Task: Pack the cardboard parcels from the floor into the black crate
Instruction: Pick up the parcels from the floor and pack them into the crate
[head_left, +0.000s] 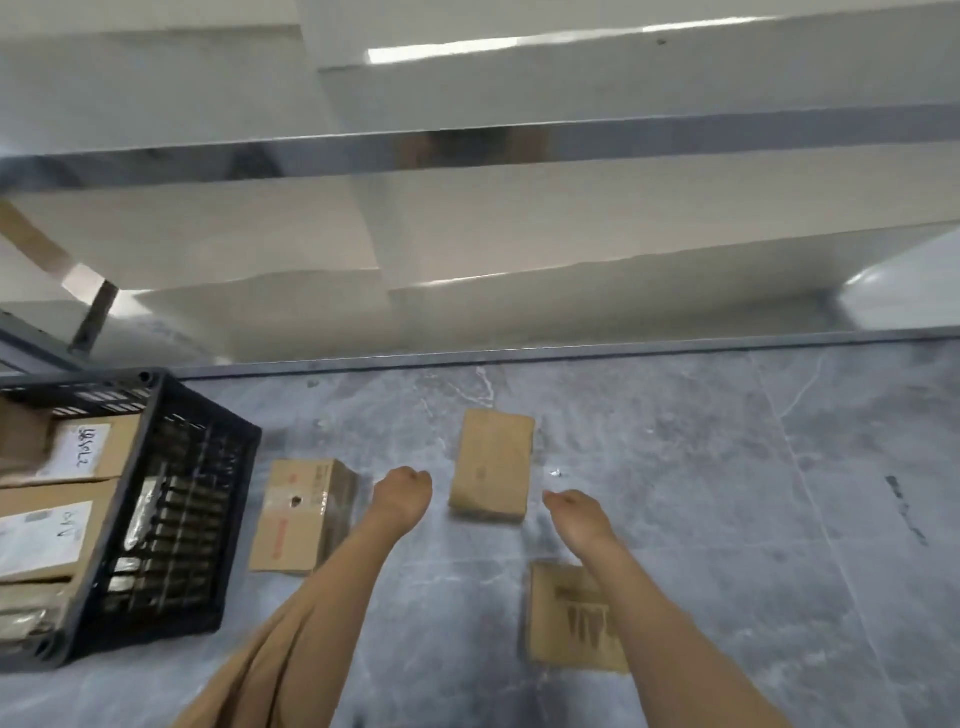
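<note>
The grip is empty, left hand (402, 493) and right hand (571, 512) loosely curled either side of the middle parcel (491, 465) on the floor (727, 493); several parcels (78, 452) fill the black crate (171, 519), three remain.

I see a grey stone floor (727, 467) with a dark smudge (906, 512) on the right, and behind it a shiny white wall (571, 218) with a silver strip (467, 148) across it and a dark rail (623, 353) along the bottom.
</note>
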